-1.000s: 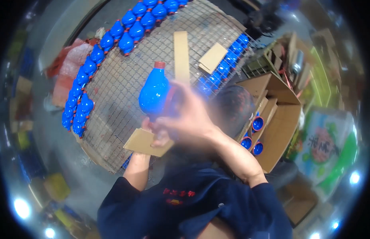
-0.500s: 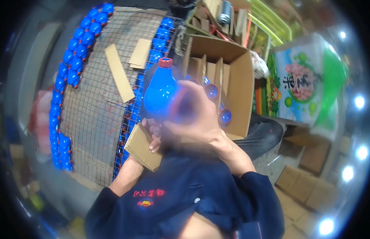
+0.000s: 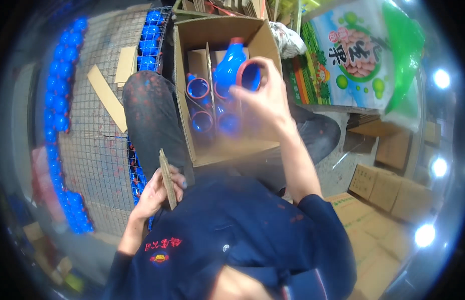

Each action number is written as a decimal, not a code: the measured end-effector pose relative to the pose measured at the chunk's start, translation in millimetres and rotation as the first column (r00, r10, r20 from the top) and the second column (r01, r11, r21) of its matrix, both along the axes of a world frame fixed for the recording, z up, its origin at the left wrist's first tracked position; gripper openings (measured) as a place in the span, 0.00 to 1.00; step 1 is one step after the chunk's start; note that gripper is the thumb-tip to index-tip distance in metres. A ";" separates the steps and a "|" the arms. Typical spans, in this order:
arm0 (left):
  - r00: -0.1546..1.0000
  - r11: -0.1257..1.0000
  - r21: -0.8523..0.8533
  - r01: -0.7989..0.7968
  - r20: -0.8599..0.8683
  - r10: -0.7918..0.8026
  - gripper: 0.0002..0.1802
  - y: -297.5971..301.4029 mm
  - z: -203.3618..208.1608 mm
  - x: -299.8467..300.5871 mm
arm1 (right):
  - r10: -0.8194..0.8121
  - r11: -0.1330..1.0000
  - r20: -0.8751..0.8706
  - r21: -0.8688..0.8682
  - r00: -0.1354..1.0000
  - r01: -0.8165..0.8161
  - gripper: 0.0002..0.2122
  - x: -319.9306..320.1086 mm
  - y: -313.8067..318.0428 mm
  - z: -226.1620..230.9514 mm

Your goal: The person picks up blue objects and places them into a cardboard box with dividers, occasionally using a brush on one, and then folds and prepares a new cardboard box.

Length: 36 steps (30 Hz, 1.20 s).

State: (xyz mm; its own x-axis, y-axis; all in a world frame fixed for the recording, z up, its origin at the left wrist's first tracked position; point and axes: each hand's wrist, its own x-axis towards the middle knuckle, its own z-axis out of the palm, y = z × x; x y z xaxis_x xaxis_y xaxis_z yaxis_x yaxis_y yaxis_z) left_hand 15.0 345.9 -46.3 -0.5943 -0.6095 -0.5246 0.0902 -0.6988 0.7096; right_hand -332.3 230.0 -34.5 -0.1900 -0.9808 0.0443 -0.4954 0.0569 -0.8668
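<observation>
My right hand (image 3: pixel 270 95) is closed on blue bulb-shaped shells over an open cardboard box (image 3: pixel 260 145). One shell (image 3: pixel 230 65) has its red threaded neck upward; beside it, under my fingers, the red-rimmed open mouth of another shell (image 3: pixel 250 76) faces up. Cardboard dividers (image 3: pixel 210 75) split the box, and several more shells (image 3: pixel 198 88) lie between them, mouths up. The lower ones are blurred. By my left thigh, my left hand (image 3: pixel 155 192) grips a small stack of cardboard pieces (image 3: pixel 167 180), seen edge-on.
To the left lies a wire rack (image 3: pixel 100 150) with rows of blue shells (image 3: pixel 60 102) and loose cardboard strips (image 3: pixel 107 97). My knee (image 3: pixel 150 100) stands between rack and box. On the right are a printed plastic bag (image 3: pixel 352 55) and brown cartons (image 3: pixel 387 190).
My right hand has carried the shells away from my left hand, forward over the box. My left hand has drawn back with the cardboard pieces, now turned edge-on. The view has shifted right.
</observation>
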 end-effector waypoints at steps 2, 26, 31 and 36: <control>0.987 0.991 0.034 -0.129 -0.094 0.132 0.36 10.2 -11.0 14.5 | -0.037 0.999 -0.335 -0.004 0.941 0.037 0.32 -31.8 -23.8 -26.9; 0.842 0.629 -0.625 -0.462 -0.088 0.532 0.24 -295.1 4.9 -134.7 | -0.312 0.950 -0.262 -0.097 0.913 0.297 0.08 78.7 -116.3 -93.0; 0.833 0.862 -0.164 -0.481 -0.391 0.391 0.31 -300.3 2.9 -137.0 | 0.266 0.904 -0.497 0.425 0.826 -0.035 0.20 109.3 -142.8 -221.4; 0.819 0.749 -0.332 -0.574 -0.238 0.522 0.21 -301.4 -13.3 -133.4 | 0.047 0.997 0.149 -0.066 0.988 -0.037 0.19 67.1 -163.5 -155.2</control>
State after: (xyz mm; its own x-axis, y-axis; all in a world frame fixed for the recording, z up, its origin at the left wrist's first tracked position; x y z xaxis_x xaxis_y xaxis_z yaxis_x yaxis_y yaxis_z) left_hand -118.3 44.5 -59.6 -0.1393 -0.9809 -0.1354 0.4780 -0.1864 0.8583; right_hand -265.2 66.5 -189.7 -0.1578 -0.9842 0.0800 -0.3596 -0.0182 -0.9329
